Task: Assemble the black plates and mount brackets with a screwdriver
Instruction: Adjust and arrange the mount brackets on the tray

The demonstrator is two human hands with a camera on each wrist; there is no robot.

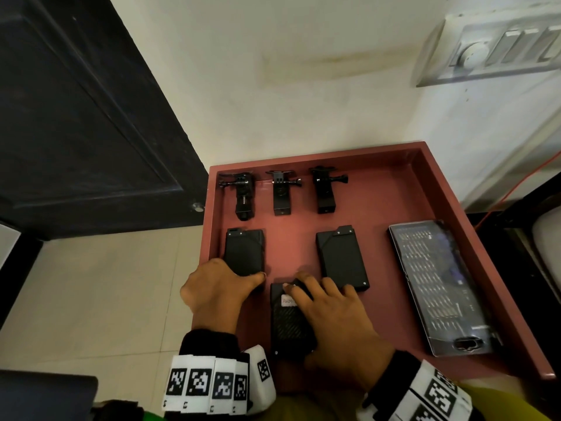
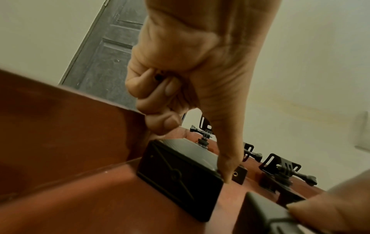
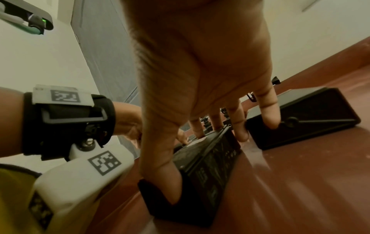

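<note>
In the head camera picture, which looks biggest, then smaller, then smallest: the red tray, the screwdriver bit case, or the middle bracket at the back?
1. Red tray, biggest.
2. Screwdriver bit case.
3. Middle bracket, smallest, though it lies farther from the camera.

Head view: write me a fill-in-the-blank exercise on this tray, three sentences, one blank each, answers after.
1. Along the far side of the red tray stand ____ mount brackets in a row.
2. The right hand grips the black plate that bears a small ____ label.
3. The clear screwdriver bit case lies on the ____ side of the tray, with no hand touching it.

Missing words: three; white; right
</note>
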